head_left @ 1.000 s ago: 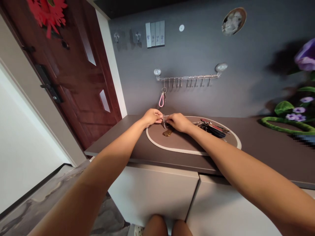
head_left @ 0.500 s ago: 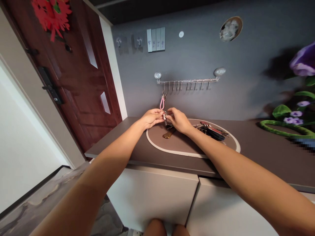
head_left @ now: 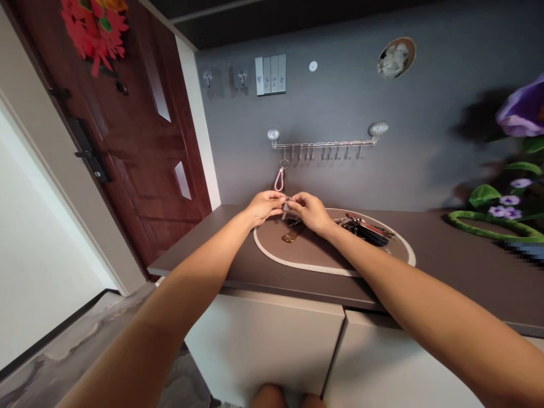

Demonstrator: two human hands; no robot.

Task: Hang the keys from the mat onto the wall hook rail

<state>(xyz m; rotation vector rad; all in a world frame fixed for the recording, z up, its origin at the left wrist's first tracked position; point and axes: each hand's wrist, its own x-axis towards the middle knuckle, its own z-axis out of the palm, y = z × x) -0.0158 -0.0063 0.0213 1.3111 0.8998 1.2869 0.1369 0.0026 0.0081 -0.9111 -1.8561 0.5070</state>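
Note:
My left hand [head_left: 267, 208] and my right hand [head_left: 312, 212] meet over the left part of an oval brown mat [head_left: 297, 264]. Fingertips of both are pinched round a small silver key [head_left: 285, 211], partly hidden by the fingers. Just above them a pink loop strap [head_left: 279, 180] with a metal ring hangs below the leftmost hook of a clear hook rail [head_left: 327, 144]. A thin link seems to run down from that ring to the key. On the mat under my hands lies an amber-brown tag [head_left: 291, 236]; a bunch of keys [head_left: 369, 232] lies to the right.
The mat rests on a brown countertop [head_left: 238, 272] above white cabinet doors [head_left: 272, 334]. Purple flowers [head_left: 522, 113] with green stems stand at the right. A dark red door [head_left: 144, 170] is on the left. Two clear hooks [head_left: 242, 78] are stuck on the grey wall.
The key between my fingertips has turned and shows a different side. My right hand has shifted slightly; the view has tipped up a little.

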